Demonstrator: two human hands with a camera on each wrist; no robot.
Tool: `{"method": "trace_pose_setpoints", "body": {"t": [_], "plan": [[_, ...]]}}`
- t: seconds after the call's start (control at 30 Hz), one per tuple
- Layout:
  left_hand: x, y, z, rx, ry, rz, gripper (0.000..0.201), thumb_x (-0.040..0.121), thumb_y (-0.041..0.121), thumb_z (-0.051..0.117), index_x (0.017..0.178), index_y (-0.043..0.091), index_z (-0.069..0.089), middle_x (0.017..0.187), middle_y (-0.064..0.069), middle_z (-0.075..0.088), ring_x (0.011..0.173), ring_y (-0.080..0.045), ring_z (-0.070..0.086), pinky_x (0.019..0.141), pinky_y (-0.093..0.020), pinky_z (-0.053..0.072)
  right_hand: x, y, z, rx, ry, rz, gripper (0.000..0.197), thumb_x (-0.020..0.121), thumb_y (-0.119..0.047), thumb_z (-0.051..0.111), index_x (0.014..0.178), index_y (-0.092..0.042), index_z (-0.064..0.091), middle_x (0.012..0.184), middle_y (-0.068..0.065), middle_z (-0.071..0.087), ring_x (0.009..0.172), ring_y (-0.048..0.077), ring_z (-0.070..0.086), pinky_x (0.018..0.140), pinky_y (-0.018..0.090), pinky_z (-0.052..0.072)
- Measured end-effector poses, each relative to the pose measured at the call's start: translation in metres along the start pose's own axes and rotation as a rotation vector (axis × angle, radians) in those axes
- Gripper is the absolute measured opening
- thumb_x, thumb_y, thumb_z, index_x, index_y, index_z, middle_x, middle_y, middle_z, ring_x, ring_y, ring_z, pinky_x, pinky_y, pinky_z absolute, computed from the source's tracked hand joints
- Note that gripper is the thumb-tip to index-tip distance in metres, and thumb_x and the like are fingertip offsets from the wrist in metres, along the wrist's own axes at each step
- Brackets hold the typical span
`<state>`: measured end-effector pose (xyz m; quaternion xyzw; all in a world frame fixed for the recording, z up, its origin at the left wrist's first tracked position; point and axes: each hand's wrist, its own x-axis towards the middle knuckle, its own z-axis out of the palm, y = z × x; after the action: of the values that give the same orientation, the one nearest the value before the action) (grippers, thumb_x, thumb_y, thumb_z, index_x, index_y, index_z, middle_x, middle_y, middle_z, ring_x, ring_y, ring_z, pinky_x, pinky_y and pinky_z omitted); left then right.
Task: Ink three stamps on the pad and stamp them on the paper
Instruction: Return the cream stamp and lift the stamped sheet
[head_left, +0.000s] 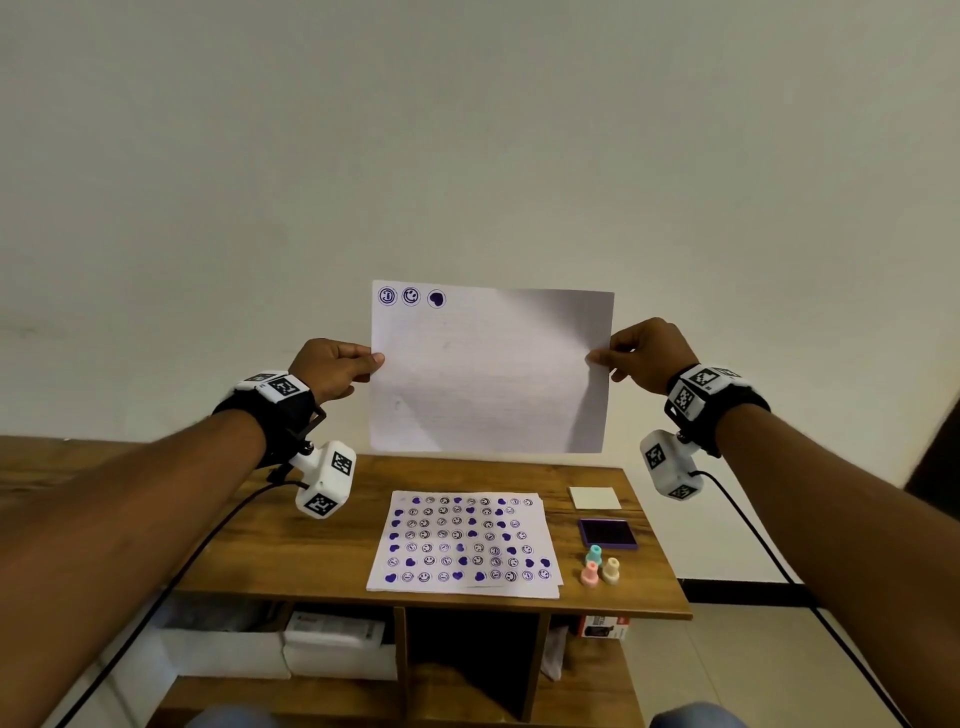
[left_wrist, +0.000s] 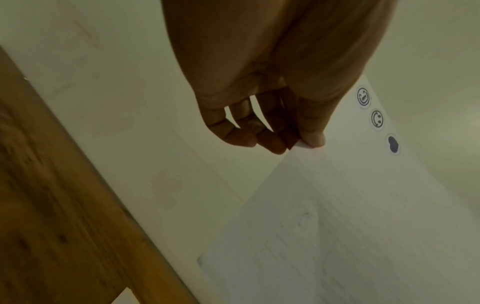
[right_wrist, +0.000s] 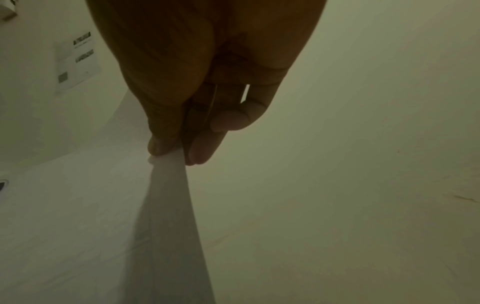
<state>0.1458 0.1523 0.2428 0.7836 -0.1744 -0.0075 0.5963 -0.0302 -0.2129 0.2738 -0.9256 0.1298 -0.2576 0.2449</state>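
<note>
A white sheet of paper is held upright in the air above the table, in front of the wall. Three purple prints sit in its top left corner: two smiley faces and a heart. My left hand pinches the sheet's left edge between thumb and fingers, and my right hand pinches the right edge. The left wrist view shows the thumb on the paper and the prints. The purple ink pad lies open on the table's right side. Three stamps, teal, pink and cream, stand in front of it.
On the wooden table lies a stack of sheets covered with several rows of purple prints. A small white card lies behind the ink pad. Shelves below hold white boxes. Cables hang from both wrists.
</note>
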Motion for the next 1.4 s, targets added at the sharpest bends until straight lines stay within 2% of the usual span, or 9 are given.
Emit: {"method": "trace_pose_setpoints", "body": {"t": [0.27,0.63,0.9,1.0,1.07,1.13,1.23,1.33,1.4], "plan": [[-0.001,-0.003,0.001,-0.012,-0.006,-0.021,0.006,0.084,0.024,0.073,0.085,0.019,0.069,0.084,0.002,0.068,0.077,-0.007,0.063,0.064,-0.021,0.048,0.002,0.002,0.005,0.007,-0.004,0.003,0.023,0.085,-0.034,0.077,0.084,-0.011,0.081,0.070,0.008,0.076,0.071,0.020,0.073,0.080,0.034,0.057],[-0.002,-0.029,0.009,-0.010,-0.029,-0.067,0.007,0.084,0.023,0.073,0.087,0.018,0.071,0.086,0.001,0.069,0.078,-0.008,0.064,0.063,-0.022,0.046,-0.005,0.015,0.032,-0.001,-0.062,0.063,0.023,0.087,-0.032,0.076,0.084,-0.009,0.081,0.071,0.007,0.076,0.073,0.020,0.070,0.078,0.032,0.055],[-0.017,-0.088,0.029,0.030,-0.052,-0.172,0.005,0.083,0.018,0.073,0.087,0.014,0.073,0.087,-0.004,0.072,0.074,-0.012,0.066,0.063,-0.022,0.047,-0.025,0.040,0.085,-0.034,-0.168,0.190,0.023,0.084,-0.027,0.079,0.066,-0.012,0.076,0.063,0.004,0.072,0.069,0.022,0.069,0.075,0.032,0.056],[-0.030,-0.125,0.040,0.070,-0.064,-0.251,0.017,0.082,0.015,0.075,0.095,0.005,0.074,0.089,-0.010,0.072,0.067,-0.010,0.063,0.047,-0.010,0.044,-0.041,0.055,0.115,-0.051,-0.236,0.266,0.013,0.081,-0.024,0.081,0.078,-0.012,0.079,0.064,0.002,0.071,0.064,0.017,0.068,0.069,0.030,0.056],[-0.036,-0.150,0.046,0.082,-0.063,-0.304,0.017,0.080,0.013,0.076,0.094,0.003,0.073,0.090,-0.013,0.072,0.062,-0.009,0.062,0.042,-0.007,0.041,-0.049,0.067,0.138,-0.084,-0.285,0.307,0.016,0.079,-0.027,0.082,0.089,-0.015,0.079,0.070,0.004,0.074,0.073,0.021,0.071,0.079,0.036,0.058],[-0.041,-0.172,0.053,0.076,-0.066,-0.355,0.019,0.080,0.008,0.076,0.096,0.002,0.071,0.086,-0.011,0.071,0.056,-0.006,0.064,0.044,-0.006,0.044,-0.057,0.080,0.161,-0.125,-0.338,0.304,0.037,0.075,-0.032,0.084,0.110,-0.023,0.076,0.076,-0.001,0.075,0.076,0.020,0.072,0.082,0.035,0.057],[-0.042,-0.198,0.060,0.056,-0.074,-0.417,0.019,0.080,0.001,0.074,0.099,0.001,0.070,0.091,-0.014,0.072,0.062,-0.010,0.068,0.053,-0.013,0.052,-0.063,0.095,0.191,-0.106,-0.367,0.353,0.060,0.073,-0.026,0.087,0.129,-0.024,0.064,0.081,-0.004,0.069,0.064,0.013,0.065,0.065,0.026,0.052],[-0.035,-0.225,0.068,0.097,-0.072,-0.471,0.021,0.080,0.005,0.074,0.101,0.005,0.070,0.097,-0.013,0.072,0.069,-0.013,0.064,0.058,-0.019,0.048,-0.059,0.110,0.223,-0.122,-0.412,0.411,0.080,0.069,-0.032,0.089,0.140,-0.029,0.052,0.121,0.005,0.070,0.089,0.027,0.071,0.088,0.041,0.057],[-0.025,-0.243,0.074,0.123,-0.072,-0.501,0.025,0.080,0.009,0.076,0.104,0.008,0.071,0.096,-0.009,0.073,0.067,-0.011,0.063,0.058,-0.020,0.046,-0.054,0.120,0.240,-0.160,-0.439,0.416,0.072,0.069,-0.035,0.088,0.133,-0.030,0.055,0.128,0.003,0.067,0.101,0.029,0.069,0.097,0.039,0.053]]}}
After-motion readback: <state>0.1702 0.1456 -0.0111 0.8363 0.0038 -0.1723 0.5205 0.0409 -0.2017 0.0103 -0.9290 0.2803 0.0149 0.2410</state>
